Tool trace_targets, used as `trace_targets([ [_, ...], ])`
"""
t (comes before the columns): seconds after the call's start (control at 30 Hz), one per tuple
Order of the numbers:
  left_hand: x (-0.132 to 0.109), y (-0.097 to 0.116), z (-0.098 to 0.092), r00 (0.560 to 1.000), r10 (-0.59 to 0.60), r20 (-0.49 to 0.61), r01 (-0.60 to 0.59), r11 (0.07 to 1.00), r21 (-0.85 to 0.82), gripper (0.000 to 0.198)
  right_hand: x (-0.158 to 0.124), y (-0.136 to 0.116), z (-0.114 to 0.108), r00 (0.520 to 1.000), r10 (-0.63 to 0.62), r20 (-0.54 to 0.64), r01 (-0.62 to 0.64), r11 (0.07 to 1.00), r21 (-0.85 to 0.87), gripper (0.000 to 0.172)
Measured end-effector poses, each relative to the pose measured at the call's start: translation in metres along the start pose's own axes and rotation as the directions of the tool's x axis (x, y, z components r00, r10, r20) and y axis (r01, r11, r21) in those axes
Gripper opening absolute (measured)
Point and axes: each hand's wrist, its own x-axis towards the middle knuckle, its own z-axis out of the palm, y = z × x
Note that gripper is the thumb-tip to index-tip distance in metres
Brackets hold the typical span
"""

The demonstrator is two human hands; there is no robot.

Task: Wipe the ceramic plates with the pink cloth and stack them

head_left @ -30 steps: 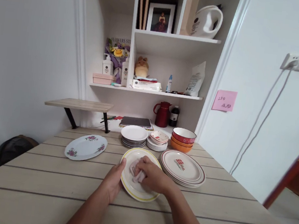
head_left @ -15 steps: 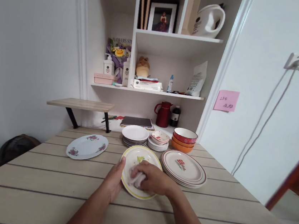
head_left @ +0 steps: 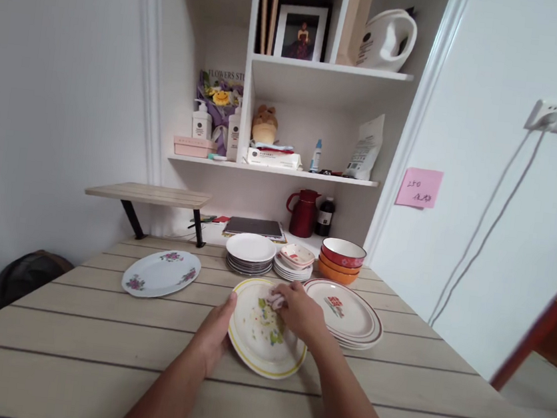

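Note:
My left hand (head_left: 216, 329) grips the left rim of a white plate (head_left: 247, 346) that has a yellow edge and a green leafy print. The plate is tilted slightly above the table. In my right hand (head_left: 301, 312) is a crumpled whitish cloth (head_left: 275, 298), pressed on the plate's upper part, its fingers closed around it. Just right of the plate is a stack of white plates with brown rims (head_left: 361, 319), the top one with a red flower print. My right wrist passes in front of part of that stack.
A floral oval platter (head_left: 160, 276) lies at left. Behind the held plate stand a stack of plates (head_left: 251, 249), small dishes (head_left: 297, 257) and stacked bowls (head_left: 342, 260). A red jug (head_left: 303, 215) and a dark bottle (head_left: 325, 218) stand farther back, beneath the shelves.
My right hand has moved the cloth from the plate's lower middle up toward its upper right edge, uncovering the print. The plate has shifted slightly and turned, while my left hand keeps its rim.

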Motion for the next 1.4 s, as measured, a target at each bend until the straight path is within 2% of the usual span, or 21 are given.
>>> trace_targets([
  [0.07, 0.0, 0.0, -0.002, 1.0, 0.002, 0.012, -0.002, 1.0, -0.022, 0.048, -0.009, -0.001, -0.005, 0.999, 0.008, 0.048, -0.006, 0.999, -0.045, 0.036],
  [0.13, 0.001, -0.001, -0.004, 1.0, 0.0, 0.017, 0.001, 0.999, -0.049, 0.049, -0.017, -0.005, -0.009, 0.994, -0.037, 0.103, 0.043, 0.997, -0.059, 0.036],
  [0.23, 0.002, -0.003, -0.005, 1.0, -0.015, 0.006, 0.015, 0.997, -0.078, 0.049, -0.027, -0.012, -0.012, 0.964, -0.198, 0.176, 0.201, 0.98, -0.001, 0.036],
  [0.3, 0.002, -0.003, -0.005, 1.0, -0.005, -0.004, 0.005, 0.997, -0.082, 0.05, -0.029, -0.017, -0.009, 0.933, -0.31, 0.185, 0.3, 0.951, 0.079, 0.037],
  [0.37, 0.003, -0.004, -0.004, 1.0, 0.023, -0.004, -0.023, 0.997, -0.073, 0.05, -0.029, -0.023, -0.002, 0.905, -0.401, 0.144, 0.375, 0.91, 0.177, 0.039],
  [0.5, 0.004, -0.005, -0.004, 0.996, 0.085, 0.024, -0.084, 0.996, -0.033, 0.048, -0.02, -0.035, 0.019, 0.852, -0.524, -0.021, 0.496, 0.793, 0.353, 0.042],
  [0.57, 0.004, -0.006, -0.005, 0.995, 0.094, 0.028, -0.093, 0.996, -0.012, 0.048, -0.013, -0.038, 0.026, 0.857, -0.509, -0.084, 0.501, 0.784, 0.366, 0.045],
  [0.7, 0.004, -0.008, -0.005, 0.997, 0.078, 0.021, -0.078, 0.996, 0.031, 0.048, 0.0, -0.029, 0.029, 0.928, -0.348, -0.131, 0.371, 0.895, 0.248, 0.046],
  [0.8, 0.004, -0.008, -0.005, 0.998, 0.066, -0.019, -0.064, 0.995, 0.082, 0.048, 0.004, -0.014, 0.024, 0.979, -0.183, -0.088, 0.194, 0.97, 0.148, 0.041],
  [0.87, 0.003, -0.007, -0.004, 0.998, 0.051, -0.039, -0.047, 0.994, 0.1, 0.048, 0.002, -0.005, 0.018, 0.995, -0.099, -0.028, 0.101, 0.991, 0.089, 0.037],
  [0.97, 0.002, -0.007, -0.004, 0.999, 0.031, -0.028, -0.029, 0.997, 0.077, 0.05, -0.005, 0.002, 0.009, 0.996, -0.059, 0.07, 0.058, 0.998, 0.019, 0.037],
  [1.07, 0.002, -0.005, -0.004, 0.999, 0.028, -0.02, -0.027, 0.998, 0.056, 0.051, -0.013, 0.0, 0.0, 0.978, -0.139, 0.156, 0.139, 0.99, 0.01, 0.038],
  [1.2, 0.002, -0.005, -0.004, 0.999, 0.014, -0.029, -0.012, 0.999, 0.049, 0.05, -0.022, -0.009, -0.007, 0.915, -0.34, 0.217, 0.316, 0.939, 0.135, 0.034],
  [1.3, 0.003, -0.007, -0.005, 0.999, 0.037, -0.002, -0.037, 0.999, -0.005, 0.047, -0.025, -0.018, -0.003, 0.875, -0.447, 0.184, 0.391, 0.878, 0.275, 0.039],
  [1.4, 0.005, -0.009, -0.005, 0.998, 0.068, 0.014, -0.067, 0.996, -0.057, 0.043, -0.021, -0.028, 0.009, 0.847, -0.527, 0.073, 0.462, 0.798, 0.388, 0.044],
])
